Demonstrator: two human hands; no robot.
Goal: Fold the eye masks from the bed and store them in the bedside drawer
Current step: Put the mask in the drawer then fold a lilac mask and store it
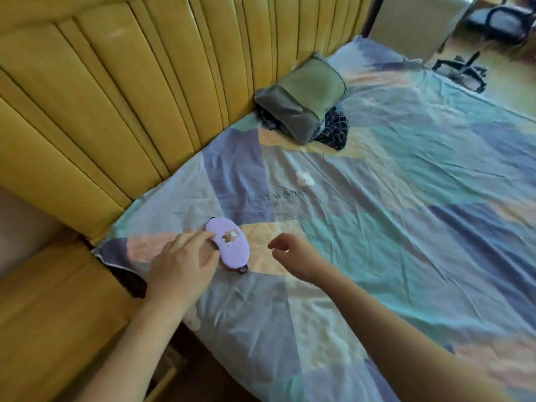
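Note:
A lilac eye mask (232, 245) with a small brown print lies flat on the patchwork bed sheet (377, 227) near the bed's left corner. My left hand (182, 265) rests on the mask's left edge, fingertips touching it and thumb at its lower side. My right hand (293, 253) hovers just right of the mask, fingers loosely curled, holding nothing. A dark strap end shows at the mask's lower tip. A small white object (304, 177) lies farther up the sheet; what it is I cannot tell. The bedside drawer is hidden.
A yellow padded headboard (130, 97) runs along the left. A green pillow (301, 97) on dark checked cloth sits against it. Wooden bedside furniture (43, 314) stands at the lower left. An office chair (493, 27) is on the floor at the far right.

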